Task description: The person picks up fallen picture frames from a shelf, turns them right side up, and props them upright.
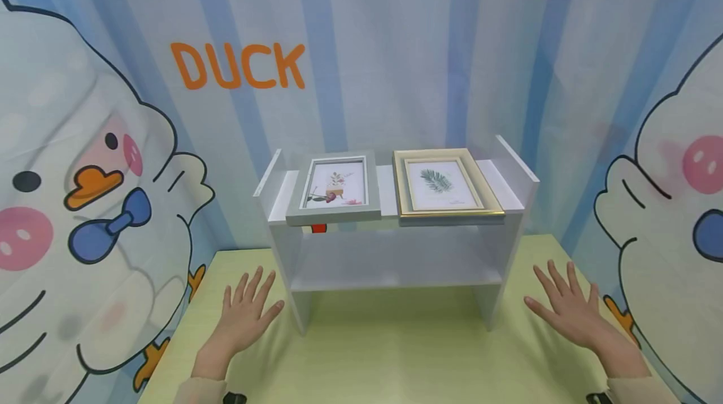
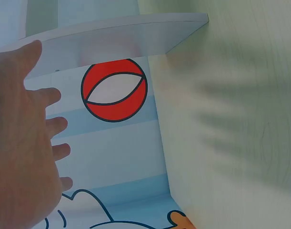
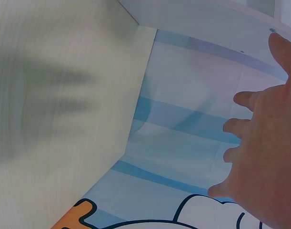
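Two picture frames lie on the top board of a small white shelf (image 1: 395, 260). The left one is a grey picture frame (image 1: 373, 187) around a flower print; the right one is a gold picture frame (image 1: 402, 184) around a green leaf print. Both overhang the board's front edge a little. My left hand (image 1: 245, 313) is held out with fingers spread, to the left of the shelf and holding nothing. On the opposite side my right hand (image 1: 573, 313) is spread the same way, also without anything in it. In each wrist view a white side panel (image 2: 135, 40) shows beyond the thumb.
The shelf stands on a pale yellow-green table (image 1: 395, 360), with a middle board (image 1: 395, 260) below the top one. Behind and at both sides hangs a blue-striped cloth (image 1: 390, 46) printed with ducks and the word DUCK. Hand shadows fall on the table.
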Demonstrator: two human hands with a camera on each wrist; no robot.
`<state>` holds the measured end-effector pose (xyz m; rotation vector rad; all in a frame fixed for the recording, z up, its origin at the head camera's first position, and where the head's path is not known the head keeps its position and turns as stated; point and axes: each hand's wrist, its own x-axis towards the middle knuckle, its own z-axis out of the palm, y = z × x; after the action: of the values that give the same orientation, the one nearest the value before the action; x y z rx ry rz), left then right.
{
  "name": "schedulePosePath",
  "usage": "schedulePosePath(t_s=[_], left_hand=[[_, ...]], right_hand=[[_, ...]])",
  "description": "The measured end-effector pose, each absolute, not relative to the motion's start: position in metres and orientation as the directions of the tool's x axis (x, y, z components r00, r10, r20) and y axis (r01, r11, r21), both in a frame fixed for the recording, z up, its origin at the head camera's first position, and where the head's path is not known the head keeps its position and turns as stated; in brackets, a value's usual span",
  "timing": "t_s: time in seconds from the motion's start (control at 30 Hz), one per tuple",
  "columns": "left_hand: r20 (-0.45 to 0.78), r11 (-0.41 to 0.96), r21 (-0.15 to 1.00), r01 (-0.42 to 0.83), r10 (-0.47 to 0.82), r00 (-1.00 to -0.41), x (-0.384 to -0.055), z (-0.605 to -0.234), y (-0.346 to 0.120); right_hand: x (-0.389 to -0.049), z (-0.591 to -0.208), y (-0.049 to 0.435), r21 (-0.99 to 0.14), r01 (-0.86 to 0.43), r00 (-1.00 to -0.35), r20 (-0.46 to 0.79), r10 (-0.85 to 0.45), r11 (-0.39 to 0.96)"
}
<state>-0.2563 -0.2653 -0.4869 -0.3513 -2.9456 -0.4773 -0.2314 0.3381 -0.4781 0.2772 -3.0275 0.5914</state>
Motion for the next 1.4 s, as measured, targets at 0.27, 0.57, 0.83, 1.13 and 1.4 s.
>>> schedulePosePath(t_s=[0.27, 0.57, 0.83, 1.13, 1.4], left_hand=[[0.175, 0.918, 0.309, 0.248, 0.202, -0.964, -0.256, -0.487, -0.266], [0.212, 0.921, 0.292, 0.258, 0.201, -0.956, -0.256, -0.475, -0.271], [0.238, 0.93, 0.248, 0.271, 0.212, -0.948, -0.257, -0.453, -0.273], [0.311, 0.929, 0.215, 0.301, 0.227, -0.923, -0.258, -0.422, -0.276], [0.304, 0.924, 0.225, 0.308, 0.234, -0.924, -0.256, -0.39, -0.278]], right_hand=[[-0.231, -0.481, 0.34, -0.375, -0.185, -0.983, 0.077, -0.168, 0.908], [-0.23, -0.474, 0.342, -0.379, -0.187, -0.982, 0.1, -0.161, 0.906], [-0.228, -0.456, 0.342, -0.375, -0.224, -0.97, 0.176, -0.168, 0.9], [-0.227, -0.421, 0.339, -0.345, -0.252, -0.955, 0.24, -0.174, 0.904], [-0.225, -0.381, 0.339, -0.301, -0.281, -0.932, 0.311, -0.185, 0.911]])
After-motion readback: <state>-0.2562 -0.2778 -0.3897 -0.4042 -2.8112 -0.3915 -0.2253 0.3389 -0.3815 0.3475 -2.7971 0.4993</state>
